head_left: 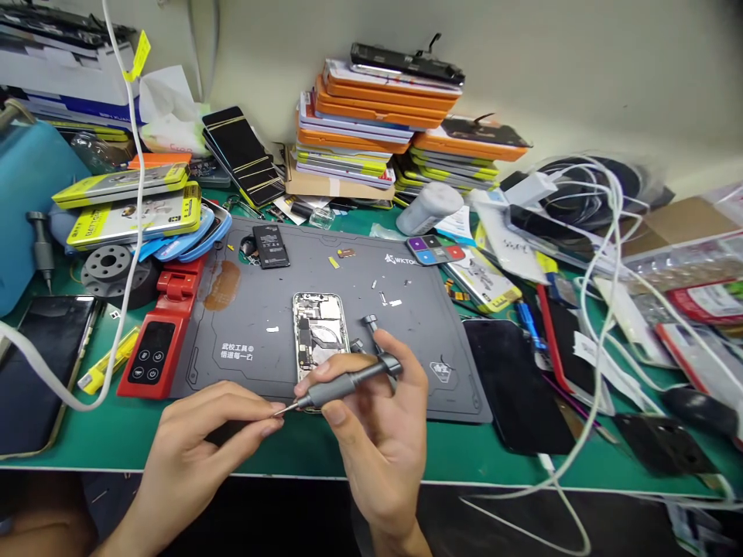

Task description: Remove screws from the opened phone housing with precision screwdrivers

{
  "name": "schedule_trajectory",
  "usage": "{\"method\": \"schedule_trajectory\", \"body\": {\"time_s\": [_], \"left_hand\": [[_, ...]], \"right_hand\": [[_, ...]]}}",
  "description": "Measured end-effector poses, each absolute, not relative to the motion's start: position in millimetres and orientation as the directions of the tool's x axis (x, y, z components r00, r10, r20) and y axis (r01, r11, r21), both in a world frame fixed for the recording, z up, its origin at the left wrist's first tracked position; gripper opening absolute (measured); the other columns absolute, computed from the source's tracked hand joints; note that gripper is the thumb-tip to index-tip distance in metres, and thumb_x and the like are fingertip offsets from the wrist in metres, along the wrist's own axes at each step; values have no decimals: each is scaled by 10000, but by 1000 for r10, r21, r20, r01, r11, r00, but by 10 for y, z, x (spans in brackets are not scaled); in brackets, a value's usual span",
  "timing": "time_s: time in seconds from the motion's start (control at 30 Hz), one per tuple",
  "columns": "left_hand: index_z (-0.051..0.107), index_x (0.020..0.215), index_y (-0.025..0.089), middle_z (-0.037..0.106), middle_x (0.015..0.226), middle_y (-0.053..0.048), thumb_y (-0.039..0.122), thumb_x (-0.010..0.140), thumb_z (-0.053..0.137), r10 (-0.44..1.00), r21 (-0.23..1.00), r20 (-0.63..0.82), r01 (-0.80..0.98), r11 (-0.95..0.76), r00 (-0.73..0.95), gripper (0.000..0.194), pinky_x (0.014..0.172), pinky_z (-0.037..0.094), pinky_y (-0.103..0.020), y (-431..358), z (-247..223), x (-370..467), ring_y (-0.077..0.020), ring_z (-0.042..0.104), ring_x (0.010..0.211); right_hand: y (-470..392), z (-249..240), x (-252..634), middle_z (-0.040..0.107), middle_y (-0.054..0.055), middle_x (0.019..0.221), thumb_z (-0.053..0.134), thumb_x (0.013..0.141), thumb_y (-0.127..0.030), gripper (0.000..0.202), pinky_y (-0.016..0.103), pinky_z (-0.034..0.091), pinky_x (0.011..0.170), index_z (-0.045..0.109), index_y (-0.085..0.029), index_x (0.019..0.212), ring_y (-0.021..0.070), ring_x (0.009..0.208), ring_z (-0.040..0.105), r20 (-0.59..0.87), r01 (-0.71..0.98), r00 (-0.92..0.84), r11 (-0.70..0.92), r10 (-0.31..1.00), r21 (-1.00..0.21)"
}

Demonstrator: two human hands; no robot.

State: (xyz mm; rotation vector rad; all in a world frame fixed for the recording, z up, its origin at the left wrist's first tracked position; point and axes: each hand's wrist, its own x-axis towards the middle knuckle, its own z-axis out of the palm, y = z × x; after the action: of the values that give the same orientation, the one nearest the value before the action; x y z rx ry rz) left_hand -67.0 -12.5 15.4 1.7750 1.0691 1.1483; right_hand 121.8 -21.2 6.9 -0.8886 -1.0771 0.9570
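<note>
My right hand (386,441) holds a grey precision screwdriver (340,387), its handle slanting down to the left. With thumb and forefinger, my left hand (197,437) pinches the tip of the bit; whether a small screw sits there is hidden by the fingers. Just beyond the hands lies an opened phone (319,333) with its inner parts bare, its lower end partly covered by my right hand. It rests on a grey work mat (255,302). Further screwdrivers (370,323) lie or stand right of the phone. A black phone battery (271,247) is at the mat's back left.
A red device with a touch panel (152,352) borders the mat on the left. Dark phones (516,387) lie on both sides. Stacked orange and yellow boxes (354,135) rise at the back. White cables (609,309) loop across the right. Tiny parts (395,302) are scattered on the mat.
</note>
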Motion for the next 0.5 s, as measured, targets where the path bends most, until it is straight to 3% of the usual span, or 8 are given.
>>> {"method": "schedule_trajectory", "body": {"time_s": [0.23, 0.5], "left_hand": [[825, 1034, 263, 855, 930, -8, 144, 1006, 738, 911, 889, 320, 249, -383, 261, 150, 723, 662, -225, -111, 173, -663, -151, 811, 808], [816, 1072, 280, 854, 938, 19, 142, 1018, 739, 896, 887, 328, 229, -401, 300, 167, 729, 641, -232, -103, 160, -687, -135, 789, 818]], "right_hand": [[-204, 77, 1219, 745, 20, 1066, 635, 1073, -205, 529, 340, 747, 782, 485, -388, 1546, 170, 859, 813, 304, -159, 188, 334, 934, -929], [-204, 64, 1249, 748, 15, 1094, 664, 1060, -192, 528, 305, 741, 816, 526, -389, 1530, 150, 877, 820, 253, -272, 160, 289, 954, -918]]}}
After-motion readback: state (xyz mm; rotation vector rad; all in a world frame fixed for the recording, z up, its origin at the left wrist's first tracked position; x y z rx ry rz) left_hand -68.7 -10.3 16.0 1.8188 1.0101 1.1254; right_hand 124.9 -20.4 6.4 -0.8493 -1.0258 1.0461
